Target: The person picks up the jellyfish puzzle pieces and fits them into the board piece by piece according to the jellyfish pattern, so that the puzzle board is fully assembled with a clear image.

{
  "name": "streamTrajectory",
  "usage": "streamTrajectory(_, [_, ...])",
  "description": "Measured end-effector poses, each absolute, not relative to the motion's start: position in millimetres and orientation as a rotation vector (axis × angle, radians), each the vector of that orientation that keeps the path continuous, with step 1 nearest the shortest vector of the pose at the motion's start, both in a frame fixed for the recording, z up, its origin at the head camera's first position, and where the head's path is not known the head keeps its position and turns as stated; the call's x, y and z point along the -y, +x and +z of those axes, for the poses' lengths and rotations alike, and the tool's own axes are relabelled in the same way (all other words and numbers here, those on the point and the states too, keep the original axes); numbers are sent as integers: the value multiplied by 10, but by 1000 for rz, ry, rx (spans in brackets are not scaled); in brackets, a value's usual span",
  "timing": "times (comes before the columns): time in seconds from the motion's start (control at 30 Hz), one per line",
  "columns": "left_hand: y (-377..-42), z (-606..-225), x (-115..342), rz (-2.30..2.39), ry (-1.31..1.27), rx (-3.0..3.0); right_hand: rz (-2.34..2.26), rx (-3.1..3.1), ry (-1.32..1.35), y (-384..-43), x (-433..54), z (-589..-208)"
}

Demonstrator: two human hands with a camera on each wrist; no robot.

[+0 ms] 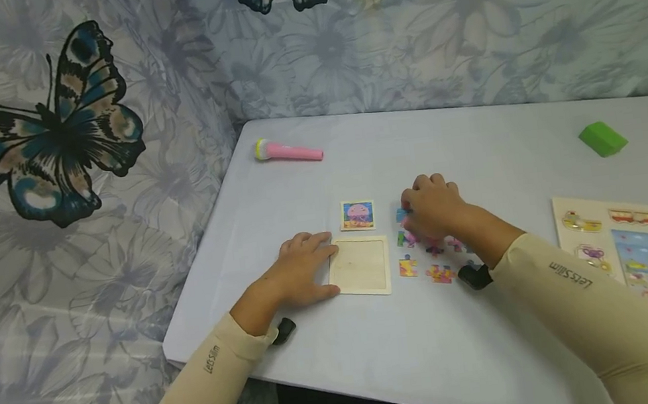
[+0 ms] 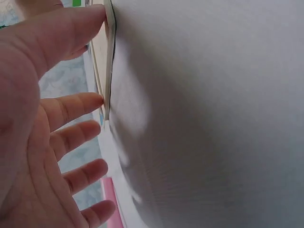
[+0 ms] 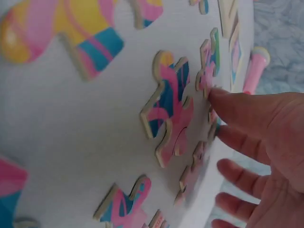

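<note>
In the head view, my left hand (image 1: pixel 300 270) rests at the left side of a shallow wooden puzzle tray (image 1: pixel 359 266), fingers spread. Its thumb (image 2: pixel 90 21) and index fingertip touch the tray's edge in the left wrist view. My right hand (image 1: pixel 435 206) is over loose jigsaw pieces, fingers bent. Thumb and index finger pinch a small puzzle piece (image 1: pixel 402 214) with blue on it, partly hidden by the fingers. Around that hand lie several pink, blue and yellow pieces, among them a yellow piece (image 1: pixel 408 266) and a pink-and-blue piece (image 3: pixel 171 107).
A small square picture card (image 1: pixel 357 215) with a pink figure lies above the tray. Farther back is a pink toy microphone (image 1: pixel 289 150). A green block (image 1: pixel 603 139) sits at the back right. A large picture board (image 1: pixel 584 222) lies to the right, near the right forearm.
</note>
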State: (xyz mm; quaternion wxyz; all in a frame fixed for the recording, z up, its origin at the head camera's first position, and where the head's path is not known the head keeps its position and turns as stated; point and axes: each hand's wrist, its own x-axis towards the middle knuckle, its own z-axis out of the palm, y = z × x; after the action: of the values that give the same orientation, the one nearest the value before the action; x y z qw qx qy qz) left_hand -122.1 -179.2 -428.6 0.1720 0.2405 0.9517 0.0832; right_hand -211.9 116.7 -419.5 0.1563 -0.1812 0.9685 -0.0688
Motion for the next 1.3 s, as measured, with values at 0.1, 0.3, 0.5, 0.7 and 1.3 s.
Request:
streamTrajectory(0.1, [-1219, -4312, 1808, 239, 692, -2699, -302, -2755, -518, -2160, -1139, -4189])
streamTrajectory(0.3, [-1234, -4328, 1825, 248, 723, -2718, -604, -2653, -496, -2180, -1062, -4098])
streamTrajectory(0.5, [-1243, -4298, 1819, 260, 706, -2715, -817, -2475, -439, -2097, -759, -4091])
streamTrajectory(0.7, [-1255, -4322, 1829, 258, 698, -2708, -794, -2411, -476, -1975, -423, -4222])
streamTrajectory(1.3, [-1235, -4362, 1859, 181, 762, -2708, -626, -2532, -582, -1960, -173, -4278])
